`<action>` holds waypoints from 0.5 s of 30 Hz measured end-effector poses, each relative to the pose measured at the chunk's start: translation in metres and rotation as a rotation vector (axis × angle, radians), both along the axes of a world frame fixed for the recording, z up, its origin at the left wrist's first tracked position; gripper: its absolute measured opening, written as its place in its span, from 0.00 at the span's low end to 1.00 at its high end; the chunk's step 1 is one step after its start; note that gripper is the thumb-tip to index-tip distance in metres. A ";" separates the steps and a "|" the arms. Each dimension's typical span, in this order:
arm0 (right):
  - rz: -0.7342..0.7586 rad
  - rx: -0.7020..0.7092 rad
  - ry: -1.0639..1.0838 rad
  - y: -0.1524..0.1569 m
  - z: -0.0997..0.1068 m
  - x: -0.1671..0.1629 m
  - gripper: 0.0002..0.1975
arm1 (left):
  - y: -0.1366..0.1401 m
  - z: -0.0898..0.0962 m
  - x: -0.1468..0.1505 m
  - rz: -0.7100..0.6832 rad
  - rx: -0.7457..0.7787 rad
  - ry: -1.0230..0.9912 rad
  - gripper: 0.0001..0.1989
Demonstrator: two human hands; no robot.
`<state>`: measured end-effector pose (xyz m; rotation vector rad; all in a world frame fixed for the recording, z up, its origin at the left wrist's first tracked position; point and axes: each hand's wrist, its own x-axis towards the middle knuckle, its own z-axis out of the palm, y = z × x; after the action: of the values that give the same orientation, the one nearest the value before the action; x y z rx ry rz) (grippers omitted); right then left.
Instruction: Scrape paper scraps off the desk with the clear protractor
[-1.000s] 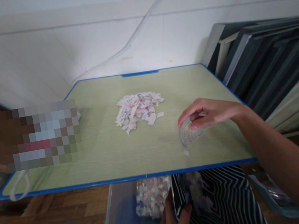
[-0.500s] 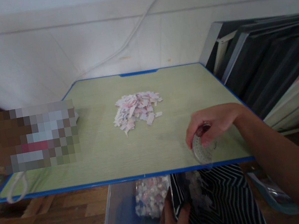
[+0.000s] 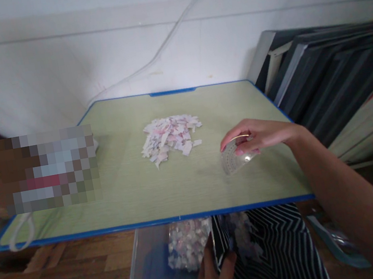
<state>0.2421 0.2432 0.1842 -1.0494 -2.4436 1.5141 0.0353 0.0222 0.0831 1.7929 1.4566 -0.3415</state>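
Observation:
My right hand is pinched around a clear protractor, held tilted above the right part of the green table. To its left lies a loose pile of torn paper scraps, pale with some pink, apart from the hand. Below the front edge, my left hand grips a folded edge of black-and-white striped fabric. More pale scraps lie on or in the fabric; whether it is a bag or a garment I cannot tell.
The green table has a blue rim. Under it, a clear plastic bin holds a bag of pale pieces. Dark flat panels lean at the right. A blurred-out object sits at the left; a white cable runs along the wall.
My right hand has moved up and a little left with the protractor, farther from the table's front edge. My left hand keeps its hold on the striped fabric. The scrap pile looks the same.

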 end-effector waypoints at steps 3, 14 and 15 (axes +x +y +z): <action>0.012 -0.009 -0.011 0.000 -0.004 -0.004 0.17 | 0.000 -0.002 0.000 0.001 -0.009 0.008 0.38; 0.054 0.021 0.062 -0.011 -0.016 -0.029 0.16 | -0.002 -0.004 0.000 -0.002 0.004 0.014 0.39; 0.066 0.044 0.081 -0.012 -0.019 -0.032 0.16 | -0.002 -0.004 0.000 -0.003 0.006 0.015 0.39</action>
<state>0.2097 0.2309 0.1656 -0.8897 -2.4676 1.4830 0.0353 0.0204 0.0787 1.8009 1.4664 -0.3532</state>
